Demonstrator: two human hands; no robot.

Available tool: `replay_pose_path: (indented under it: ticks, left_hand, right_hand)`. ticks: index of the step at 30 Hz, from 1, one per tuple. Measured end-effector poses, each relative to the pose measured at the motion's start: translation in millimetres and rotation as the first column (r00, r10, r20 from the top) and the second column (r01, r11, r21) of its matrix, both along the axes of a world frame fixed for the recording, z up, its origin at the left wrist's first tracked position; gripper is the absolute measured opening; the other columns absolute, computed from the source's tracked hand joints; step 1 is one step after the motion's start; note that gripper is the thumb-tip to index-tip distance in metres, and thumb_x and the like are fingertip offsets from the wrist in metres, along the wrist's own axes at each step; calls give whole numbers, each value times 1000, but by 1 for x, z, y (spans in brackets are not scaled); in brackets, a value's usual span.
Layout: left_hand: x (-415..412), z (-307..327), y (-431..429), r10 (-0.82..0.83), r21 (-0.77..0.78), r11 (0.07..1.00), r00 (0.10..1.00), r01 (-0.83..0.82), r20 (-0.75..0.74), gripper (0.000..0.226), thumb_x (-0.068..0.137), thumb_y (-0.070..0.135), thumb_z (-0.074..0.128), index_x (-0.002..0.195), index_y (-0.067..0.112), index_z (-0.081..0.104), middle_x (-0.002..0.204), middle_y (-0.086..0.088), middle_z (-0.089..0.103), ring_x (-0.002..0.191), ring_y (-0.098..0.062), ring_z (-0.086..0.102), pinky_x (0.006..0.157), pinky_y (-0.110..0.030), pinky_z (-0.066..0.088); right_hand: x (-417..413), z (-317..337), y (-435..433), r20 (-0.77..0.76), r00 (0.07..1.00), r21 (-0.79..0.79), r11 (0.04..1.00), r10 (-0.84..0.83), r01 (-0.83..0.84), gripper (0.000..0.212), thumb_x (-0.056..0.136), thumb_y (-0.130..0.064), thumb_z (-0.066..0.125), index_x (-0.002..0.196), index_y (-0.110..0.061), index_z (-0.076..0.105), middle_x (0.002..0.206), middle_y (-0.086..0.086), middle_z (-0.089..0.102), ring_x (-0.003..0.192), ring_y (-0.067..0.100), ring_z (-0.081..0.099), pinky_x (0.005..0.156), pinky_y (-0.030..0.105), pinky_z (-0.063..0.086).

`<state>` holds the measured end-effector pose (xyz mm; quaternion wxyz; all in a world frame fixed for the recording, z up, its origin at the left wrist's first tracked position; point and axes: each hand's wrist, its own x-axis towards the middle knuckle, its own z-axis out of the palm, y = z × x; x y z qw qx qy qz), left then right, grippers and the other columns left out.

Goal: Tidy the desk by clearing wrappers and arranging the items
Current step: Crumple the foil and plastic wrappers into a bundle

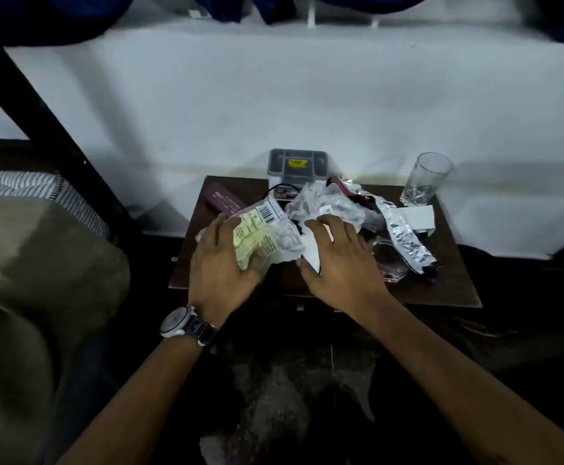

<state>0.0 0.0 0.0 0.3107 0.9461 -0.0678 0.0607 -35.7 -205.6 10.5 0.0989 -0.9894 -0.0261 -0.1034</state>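
**Plastic wrappers gathered at desk centre**

Plastic wrapper with yellow print (260, 236) is held at the desk (455, 286) centre, its long axis running away from the person. It is clasped by the left hand (222, 263). Right of it, the right hand (337, 256) is spread over white paper (310, 253); closure cannot be told. A silver wrapper (404, 239) and a glass (428, 179) lie further right.

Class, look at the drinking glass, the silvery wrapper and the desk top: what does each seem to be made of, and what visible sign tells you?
Drinking glass: clear glass, likely; see-through, with a cut pattern at its base.
Silvery wrapper: foil-lined plastic, probably; shiny and crinkled.
Desk top: dark brown wood or laminate; flat and matte, grain too dim to tell.
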Motion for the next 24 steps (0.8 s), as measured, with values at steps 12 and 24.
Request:
replay_pose_path:
  ticks: [12,24]
  left_hand:
    - [49,-15,-4,32,-241,970,999,-27,15,41,96,14,63,137,16,59,136,-4,66,124,-25,62,98,-34,49]
    - [51,17,-39,-263,-977,79,942,-196,-210,70,97,37,61,154,3,39,144,-24,58,133,-40,58,111,-50,49]
  right_hand:
    - [64,-35,41,-107,950,-163,937,294,-309,43,96,-18,56,136,-25,66,159,10,43,147,36,37,115,48,36]
    - [62,27,54,309,951,824,495,17,-276,47,86,7,48,118,-19,72,122,-10,74,114,4,69,90,22,56]
